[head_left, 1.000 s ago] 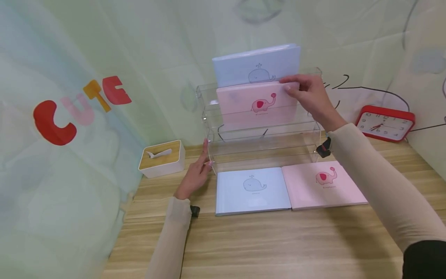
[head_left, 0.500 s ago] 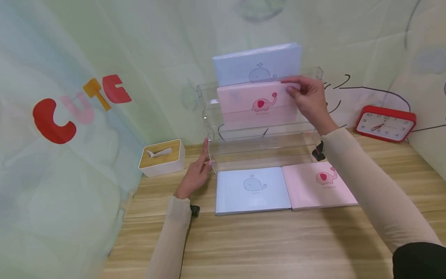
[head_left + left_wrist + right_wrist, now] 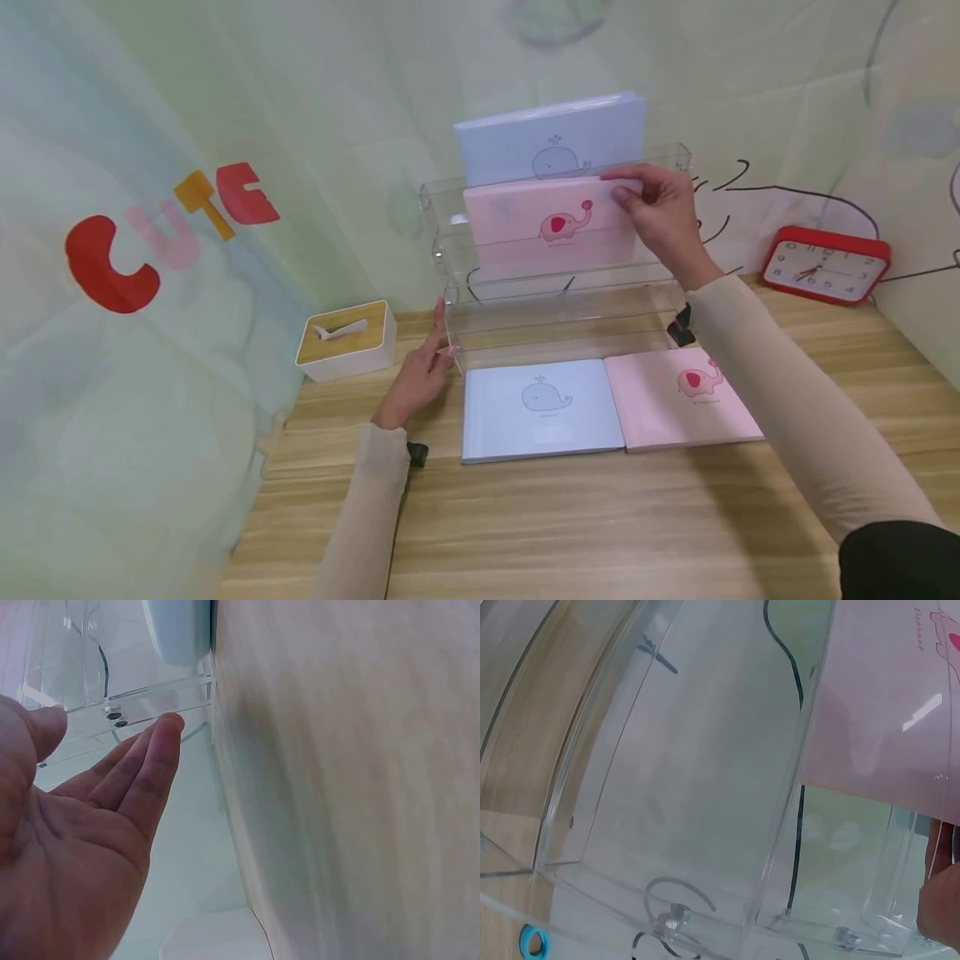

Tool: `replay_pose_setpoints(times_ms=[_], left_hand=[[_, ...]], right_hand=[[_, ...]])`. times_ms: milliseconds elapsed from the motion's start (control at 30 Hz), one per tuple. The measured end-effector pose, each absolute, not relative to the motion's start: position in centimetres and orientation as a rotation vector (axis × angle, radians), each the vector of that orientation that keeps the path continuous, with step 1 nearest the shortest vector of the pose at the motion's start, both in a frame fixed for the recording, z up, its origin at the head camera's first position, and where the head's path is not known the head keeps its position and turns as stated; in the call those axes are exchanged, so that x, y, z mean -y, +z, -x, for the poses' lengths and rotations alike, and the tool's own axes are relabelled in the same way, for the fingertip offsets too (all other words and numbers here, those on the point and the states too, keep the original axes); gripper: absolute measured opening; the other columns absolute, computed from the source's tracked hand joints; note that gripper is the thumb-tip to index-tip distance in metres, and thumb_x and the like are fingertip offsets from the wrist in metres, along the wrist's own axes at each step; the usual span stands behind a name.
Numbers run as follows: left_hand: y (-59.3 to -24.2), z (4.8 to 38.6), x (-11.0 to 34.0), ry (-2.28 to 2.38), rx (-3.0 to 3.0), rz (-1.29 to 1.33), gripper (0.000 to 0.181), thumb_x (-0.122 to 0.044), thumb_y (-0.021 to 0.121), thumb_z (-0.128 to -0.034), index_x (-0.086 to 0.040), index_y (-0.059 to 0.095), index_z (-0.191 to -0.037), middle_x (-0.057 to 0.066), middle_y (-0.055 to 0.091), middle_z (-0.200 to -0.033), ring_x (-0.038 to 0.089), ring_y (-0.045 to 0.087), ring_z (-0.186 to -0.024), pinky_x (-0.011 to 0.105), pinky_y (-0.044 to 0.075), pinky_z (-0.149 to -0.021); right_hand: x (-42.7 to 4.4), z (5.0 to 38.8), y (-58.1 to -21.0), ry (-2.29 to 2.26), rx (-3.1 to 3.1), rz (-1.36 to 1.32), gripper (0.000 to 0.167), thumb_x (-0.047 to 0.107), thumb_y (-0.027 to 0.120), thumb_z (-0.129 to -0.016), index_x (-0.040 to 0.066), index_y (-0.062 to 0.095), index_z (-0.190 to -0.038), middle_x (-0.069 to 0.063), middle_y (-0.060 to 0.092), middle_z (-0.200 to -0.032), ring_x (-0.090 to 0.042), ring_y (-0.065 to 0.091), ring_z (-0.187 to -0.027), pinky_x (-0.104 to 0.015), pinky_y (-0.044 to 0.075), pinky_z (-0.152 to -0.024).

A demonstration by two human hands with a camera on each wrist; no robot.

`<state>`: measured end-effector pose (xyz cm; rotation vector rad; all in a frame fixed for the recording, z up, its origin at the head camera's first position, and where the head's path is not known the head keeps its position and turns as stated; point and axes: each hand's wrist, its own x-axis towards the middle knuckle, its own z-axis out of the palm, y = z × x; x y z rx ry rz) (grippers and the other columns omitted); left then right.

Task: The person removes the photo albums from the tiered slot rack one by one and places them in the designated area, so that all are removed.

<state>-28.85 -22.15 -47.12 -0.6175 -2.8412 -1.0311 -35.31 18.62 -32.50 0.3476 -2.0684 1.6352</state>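
Note:
A clear tiered rack (image 3: 555, 312) stands against the wall. In its upper tiers are a blue whale book (image 3: 517, 142) and, in front and lower, a pink elephant book (image 3: 510, 225). The right hand (image 3: 663, 212) pinches the pink book's upper right corner between thumb and fingers; the right wrist view shows the pink book (image 3: 877, 712) and part of that hand (image 3: 941, 900) at the edge. With fingers extended, the left hand (image 3: 420, 375) touches the rack's left side; the left wrist view shows this hand (image 3: 90, 825) with its fingertips by the clear side panel.
Flat on the wooden table (image 3: 570, 525), before the rack, lie a blue whale book (image 3: 510, 433) and a pink elephant book (image 3: 652, 417) side by side. A white tissue box (image 3: 352, 362) stands left, a red clock (image 3: 825, 265) right. A blue ring (image 3: 534, 943) shows in the right wrist view.
The right wrist and forearm have shifted slightly left and down, with the hand still pinching the pink book's corner. The left hand stays at the rack's side, and the books have hardly moved.

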Motion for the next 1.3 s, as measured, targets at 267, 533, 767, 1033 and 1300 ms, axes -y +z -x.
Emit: replay_pose_setpoints(times_ms=[267,533,767,1033,1300], left_hand=[[-47.1,28.7,22.1,-1.052,2.843,0.604,0.083,-0.028,0.048,-0.1162,-0.044,-0.013,-0.17,0.029,0.059,-0.154,0.046,0.064,-0.137,0.062,0.046,-0.12],[-47.2,28.8,22.0,-1.061,2.84,0.596,0.083,-0.026,0.047,-0.1163,-0.044,-0.013,-0.17,0.028,0.058,-0.154,0.044,0.067,-0.134,0.061,0.048,-0.119],[-47.2,28.7,22.1,-1.063,2.822,0.617,0.082,-0.026,0.047,-0.1163,-0.042,-0.012,-0.171,0.03,0.064,-0.148,0.043,0.07,-0.13,0.061,0.053,-0.113],[-47.0,28.6,22.2,-1.051,2.84,0.61,0.083,-0.024,0.047,-0.1162,-0.042,-0.014,-0.171,0.032,0.061,-0.15,0.046,0.067,-0.132,0.062,0.051,-0.115],[-46.8,28.5,21.9,-1.077,2.858,0.586,0.082,-0.025,0.046,-0.1165,-0.044,-0.013,-0.17,0.03,0.057,-0.155,0.045,0.063,-0.139,0.062,0.049,-0.118]], right_hand=[[-18.9,35.0,-32.7,1.621,2.038,-0.471,0.025,0.018,0.073,-0.103,0.011,0.08,-0.126,0.012,0.079,-0.117,-0.015,0.06,-0.085,-0.018,0.048,-0.066],[-19.1,35.2,-32.5,1.665,2.055,-0.473,0.032,0.024,0.079,-0.099,0.013,0.08,-0.129,0.015,0.078,-0.117,-0.014,0.064,-0.092,-0.019,0.054,-0.072],[-18.9,35.1,-32.6,1.624,2.096,-0.46,0.033,0.02,0.081,-0.098,0.014,0.079,-0.13,0.007,0.079,-0.116,-0.014,0.066,-0.087,-0.017,0.057,-0.072],[-16.8,35.4,-32.3,1.583,2.032,-0.212,0.022,0.01,0.08,-0.096,0.01,0.082,-0.118,-0.005,0.081,-0.126,-0.007,0.065,-0.102,-0.017,0.053,-0.079],[-16.4,35.1,-31.9,1.585,1.93,-0.195,0.019,0.011,0.085,-0.093,0.008,0.085,-0.112,-0.006,0.084,-0.116,-0.004,0.075,-0.102,-0.019,0.062,-0.09]])
